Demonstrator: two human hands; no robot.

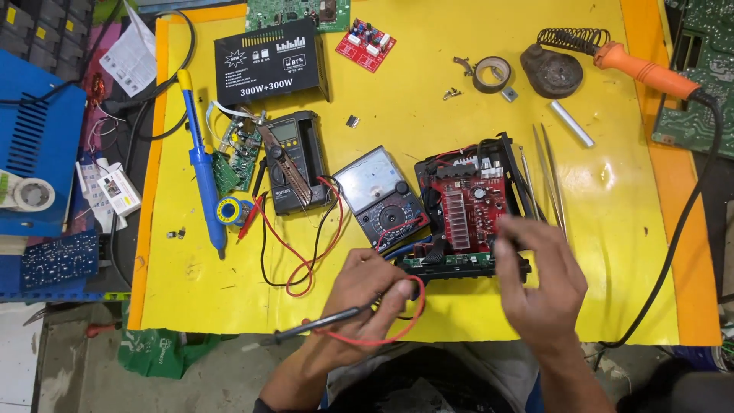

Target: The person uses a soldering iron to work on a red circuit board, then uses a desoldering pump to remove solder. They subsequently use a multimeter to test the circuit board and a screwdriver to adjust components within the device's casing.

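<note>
- Step in hand, as I judge it: probing the opened amplifier unit (472,210) on the yellow mat (612,229); left hand (365,294) is closed around a black test probe (321,325) and holds looped red lead (397,329) with it; probe tip points down-left, away from the board
- Right hand (535,279) sits at the unit's front-right corner, fingers curled near the black front panel (459,266); blurred, so cannot tell whether it grips the panel or only touches it
- Next move would likely call for turning the probe tip toward the red circuit board (470,206) and steadying the chassis; tip must land on one point only, components sit close together
- Unit looks: black frame, cover off, red board exposed with a silver-top capacitor and pale connector block; blue and red wires run at its front-left edge
- Location: centre-right of mat, just right of the analog multimeter (380,200); tweezers (552,172) just beside its right side
- Digital multimeter (294,160) and blue desoldering pump (202,164) lie further left; orange soldering iron (646,70) well apart, top right
</note>
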